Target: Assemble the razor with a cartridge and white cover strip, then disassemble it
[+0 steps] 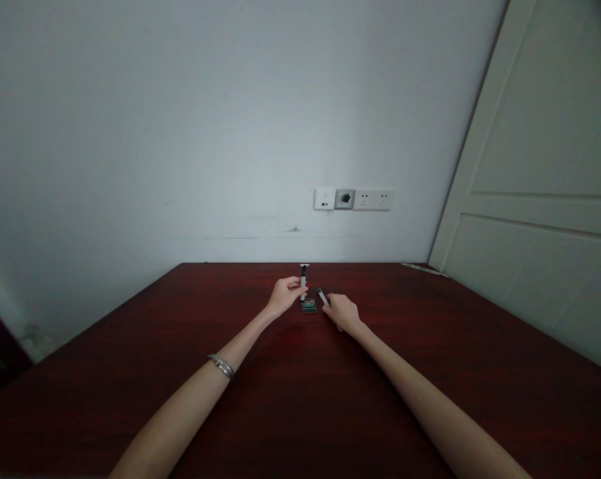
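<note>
Upright between the fingers of my left hand [284, 296] is a razor [303, 279], with a pale grey and black handle and its T-shaped head at the top. My right hand [344, 311] is closed around a slim pale handle with a dark end [323, 297]. This second piece slants towards the upper left, and my fingers cover much of it. On the tabletop between both hands lies a small greenish rectangular pack [309, 306], just below the razor's lower end. Its print is too small to read.
The dark red wooden table [290, 399] reaches back to a pale wall [230, 133]. Wall sockets [374, 199] sit above its back edge. A thin pale strip [424, 269] lies at the back right corner, near a white panelled door [544, 199].
</note>
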`<state>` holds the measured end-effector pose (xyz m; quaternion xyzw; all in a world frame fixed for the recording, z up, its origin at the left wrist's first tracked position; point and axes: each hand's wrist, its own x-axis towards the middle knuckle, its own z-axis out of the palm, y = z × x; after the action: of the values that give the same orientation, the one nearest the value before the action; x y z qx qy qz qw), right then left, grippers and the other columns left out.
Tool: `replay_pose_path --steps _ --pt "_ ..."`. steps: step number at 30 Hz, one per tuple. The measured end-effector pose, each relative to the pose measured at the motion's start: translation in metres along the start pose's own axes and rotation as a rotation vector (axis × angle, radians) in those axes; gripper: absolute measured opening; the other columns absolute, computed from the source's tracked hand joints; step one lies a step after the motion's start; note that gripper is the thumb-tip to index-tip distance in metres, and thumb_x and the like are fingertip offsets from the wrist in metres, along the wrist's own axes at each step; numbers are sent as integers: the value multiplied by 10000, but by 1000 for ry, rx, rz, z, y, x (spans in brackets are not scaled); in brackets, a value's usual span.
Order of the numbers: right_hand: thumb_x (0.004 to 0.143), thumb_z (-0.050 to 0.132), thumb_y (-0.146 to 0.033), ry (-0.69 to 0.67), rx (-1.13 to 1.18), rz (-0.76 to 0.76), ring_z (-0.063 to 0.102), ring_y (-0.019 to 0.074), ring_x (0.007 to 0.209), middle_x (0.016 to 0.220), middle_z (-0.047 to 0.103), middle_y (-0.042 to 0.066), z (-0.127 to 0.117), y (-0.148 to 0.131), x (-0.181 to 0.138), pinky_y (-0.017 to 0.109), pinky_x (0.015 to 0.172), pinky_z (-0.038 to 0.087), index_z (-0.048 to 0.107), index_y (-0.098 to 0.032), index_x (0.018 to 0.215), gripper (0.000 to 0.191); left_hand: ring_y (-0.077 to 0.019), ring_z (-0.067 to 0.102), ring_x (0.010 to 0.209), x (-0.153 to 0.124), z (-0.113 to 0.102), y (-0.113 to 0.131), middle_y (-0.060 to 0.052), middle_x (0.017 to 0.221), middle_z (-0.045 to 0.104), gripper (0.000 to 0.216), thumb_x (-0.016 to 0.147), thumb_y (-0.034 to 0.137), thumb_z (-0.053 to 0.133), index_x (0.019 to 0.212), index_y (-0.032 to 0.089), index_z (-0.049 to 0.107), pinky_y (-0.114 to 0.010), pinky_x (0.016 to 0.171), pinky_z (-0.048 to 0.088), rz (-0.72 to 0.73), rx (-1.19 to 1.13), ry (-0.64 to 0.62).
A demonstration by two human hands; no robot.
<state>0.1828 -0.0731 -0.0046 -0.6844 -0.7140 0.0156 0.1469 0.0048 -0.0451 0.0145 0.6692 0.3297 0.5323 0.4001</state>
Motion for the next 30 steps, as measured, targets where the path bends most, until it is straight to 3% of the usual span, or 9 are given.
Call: replay_pose_path --steps 8,12,17,20,24,30 --pt "819 435 -238 67 51 -30 580 237 906 965 625 141 5 9 5 294 692 422 641 -152 932 250 -171 653 695 0 -1 1 -105 822 694 197 660 176 676 833 84 654 -315 701 518 4 20 -6" --pt "852 406 -206 195 145 -86 587 187 824 911 609 119 1 23 13 260 706 416 636 -155 959 258 -167 651 707 -1 -2 2 -91 803 690 166 681 176 655 824 92 641 -315 710 516 15 52 20" --pt "883 390 -229 524 267 -275 578 169 791 969 564 98 -26 33 16 265 699 446 566 -174 1083 272 -152 632 755 -3 -8 1 -67 809 671 114 721 174 593 815 111 608 -280 724 489 105 220 -9" --pt "895 375 -228 649 252 -400 575 166 778 997 552 90 -45 30 9 269 680 459 545 -208 1128 289 -138 611 730 -2 -12 1 -39 786 651 97 753 182 550 825 130 588 -258 714 469 175 371 -27" --pt "893 372 -174 724 166 -546 556 169 811 999 547 96 -60 20 -4 270 688 456 546 -220 1169 329 -142 602 747 -2 -15 4 -32 791 638 103 776 149 501 863 147 555 -252 720 450 236 507 -72" --pt "842 360 -30 771 96 -717 508 157 855 994 520 79 -60 13 -10 290 744 442 483 -307 1269 524 -147 604 813 -7 -13 13 -49 886 630 206 791 98 446 981 163 490 -243 736 440 282 537 -150"
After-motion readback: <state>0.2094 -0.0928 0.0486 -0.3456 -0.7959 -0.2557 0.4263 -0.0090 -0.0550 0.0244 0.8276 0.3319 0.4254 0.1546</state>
